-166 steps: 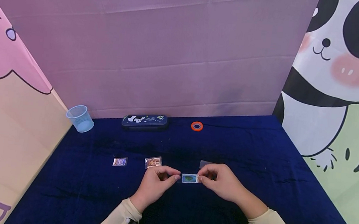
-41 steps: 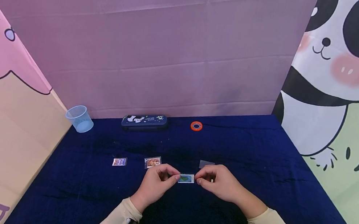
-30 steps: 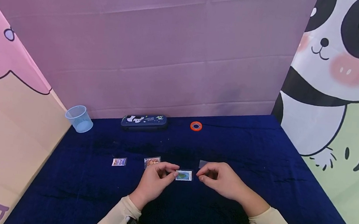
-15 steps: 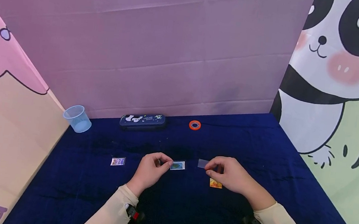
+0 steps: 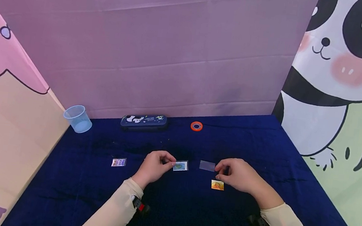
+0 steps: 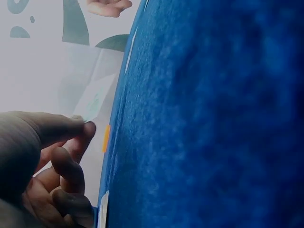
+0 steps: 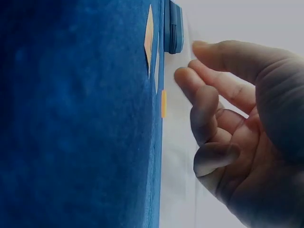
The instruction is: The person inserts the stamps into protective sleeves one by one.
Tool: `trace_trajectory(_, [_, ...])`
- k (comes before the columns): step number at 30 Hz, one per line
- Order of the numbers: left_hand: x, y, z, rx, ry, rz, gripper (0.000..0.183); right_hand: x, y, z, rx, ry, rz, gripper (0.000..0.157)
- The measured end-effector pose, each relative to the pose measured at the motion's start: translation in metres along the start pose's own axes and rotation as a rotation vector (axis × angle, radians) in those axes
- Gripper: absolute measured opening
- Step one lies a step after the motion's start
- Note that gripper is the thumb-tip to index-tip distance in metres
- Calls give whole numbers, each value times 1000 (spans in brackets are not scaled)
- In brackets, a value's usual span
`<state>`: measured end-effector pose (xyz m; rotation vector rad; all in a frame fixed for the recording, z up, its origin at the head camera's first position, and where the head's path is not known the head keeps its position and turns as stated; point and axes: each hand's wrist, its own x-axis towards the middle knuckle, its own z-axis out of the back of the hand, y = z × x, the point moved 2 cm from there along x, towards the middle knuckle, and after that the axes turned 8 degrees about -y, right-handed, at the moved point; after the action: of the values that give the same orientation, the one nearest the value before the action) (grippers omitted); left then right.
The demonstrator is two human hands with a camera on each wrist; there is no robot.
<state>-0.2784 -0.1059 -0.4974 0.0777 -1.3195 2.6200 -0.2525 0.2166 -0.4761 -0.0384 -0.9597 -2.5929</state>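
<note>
My left hand (image 5: 154, 167) pinches a small blue-green stamp (image 5: 180, 165) in a clear sleeve between thumb and forefinger. In the left wrist view the stamp (image 6: 96, 99) is tilted up off the blue cloth. My right hand (image 5: 239, 175) hovers with fingers loosely bent; the right wrist view shows a gap between thumb and fingertips, with nothing held. Beside its fingertips lies an empty clear sleeve (image 5: 207, 166). Just below that hand rests a yellow-orange stamp (image 5: 217, 185), flat on the cloth.
A sleeved purple-blue stamp (image 5: 118, 162) lies at the left. Along the back stand a light blue cup (image 5: 80, 124), a dark blue panda pencil case (image 5: 143, 121) and an orange roll of tape (image 5: 196, 126). A mauve curtain (image 5: 161, 52) hangs behind the cloth-covered table (image 5: 93, 188).
My left hand has carried the sleeved stamp up and left, and now covers the brown stamp seen earlier. My right hand has come off that stamp and moved right, uncovering the yellow-orange one.
</note>
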Motion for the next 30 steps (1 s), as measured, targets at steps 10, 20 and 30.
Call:
trace_trajectory(10, [6,1,-3,31,41,54,6,-1,-3,-2,-57,89,-5,16])
trace_trajectory(20, [9,-2,-5,101,48,78,6,-3,-6,-3,-71,118,-13,23])
trace_trajectory(30, [10,-2,-7,145,32,62,10,-4,-5,-4,-81,151,-14,23])
